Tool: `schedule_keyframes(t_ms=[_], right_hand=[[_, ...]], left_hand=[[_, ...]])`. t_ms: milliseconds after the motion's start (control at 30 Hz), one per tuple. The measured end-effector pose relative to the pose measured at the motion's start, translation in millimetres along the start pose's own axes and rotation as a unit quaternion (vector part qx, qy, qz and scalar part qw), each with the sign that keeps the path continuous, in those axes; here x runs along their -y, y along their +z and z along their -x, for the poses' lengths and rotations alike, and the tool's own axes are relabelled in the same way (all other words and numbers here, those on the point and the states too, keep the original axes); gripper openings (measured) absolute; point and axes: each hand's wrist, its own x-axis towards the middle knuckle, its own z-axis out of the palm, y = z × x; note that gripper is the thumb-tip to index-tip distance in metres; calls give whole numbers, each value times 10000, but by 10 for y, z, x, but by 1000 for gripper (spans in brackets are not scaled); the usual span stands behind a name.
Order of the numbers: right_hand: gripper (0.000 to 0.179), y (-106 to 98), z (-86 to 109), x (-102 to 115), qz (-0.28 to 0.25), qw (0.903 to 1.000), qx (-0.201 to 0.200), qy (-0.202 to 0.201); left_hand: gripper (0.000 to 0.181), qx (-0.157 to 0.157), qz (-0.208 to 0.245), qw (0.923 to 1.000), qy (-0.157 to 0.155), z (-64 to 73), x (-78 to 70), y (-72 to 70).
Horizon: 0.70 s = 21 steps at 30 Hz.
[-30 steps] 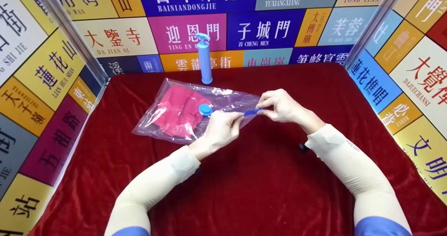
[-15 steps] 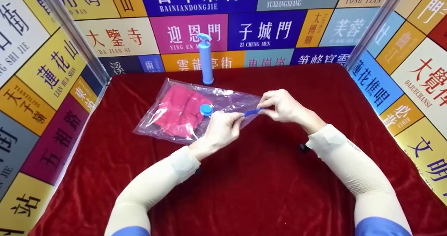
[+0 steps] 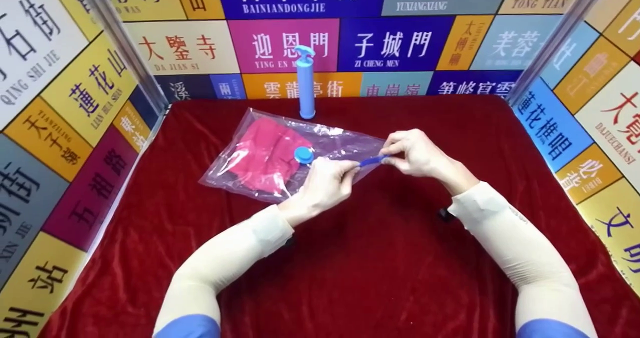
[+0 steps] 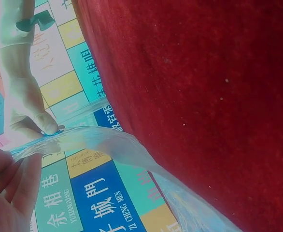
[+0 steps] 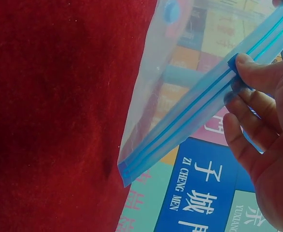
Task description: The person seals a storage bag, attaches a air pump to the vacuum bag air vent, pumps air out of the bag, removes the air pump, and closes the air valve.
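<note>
A clear vacuum storage bag point(image 3: 340, 133) with a folded pink cloth point(image 3: 265, 150) inside lies slanted over the table, its right end raised between the hands. A round blue valve point(image 3: 303, 155) sits on its face. My left hand point(image 3: 327, 185) pinches the bag's zip edge point(image 3: 371, 161). My right hand point(image 3: 415, 153) is just to the right, thumb and fingertip pinching a small blue zip slider point(image 5: 234, 63) on that edge. Two blue zip lines run along the strip in the right wrist view. In the left wrist view, the left hand point(image 4: 13, 186) is partly cut off.
A light blue hand pump point(image 3: 306, 85) stands upright behind the bag. Dark red velvet cloth point(image 3: 370, 258) covers the table. Printed sign panels point(image 3: 295, 43) wall in the back and both sides, with metal posts point(image 3: 132, 48) at the corners.
The head view has turned slightly left, so everything sits a little further right in it. Both hands keep their hold on the bag with no clear movement.
</note>
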Motion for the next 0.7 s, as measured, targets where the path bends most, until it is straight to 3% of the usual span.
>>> schedule_keyframes(t_ms=[367, 700], right_hand=[[18, -63, 80, -29, 273, 9996, -39, 22], [17, 6, -21, -62, 236, 9997, -9, 32]], left_hand=[[14, 29, 33, 9999, 101, -46, -19, 51], [14, -18, 1, 10000, -27, 3, 19, -44]])
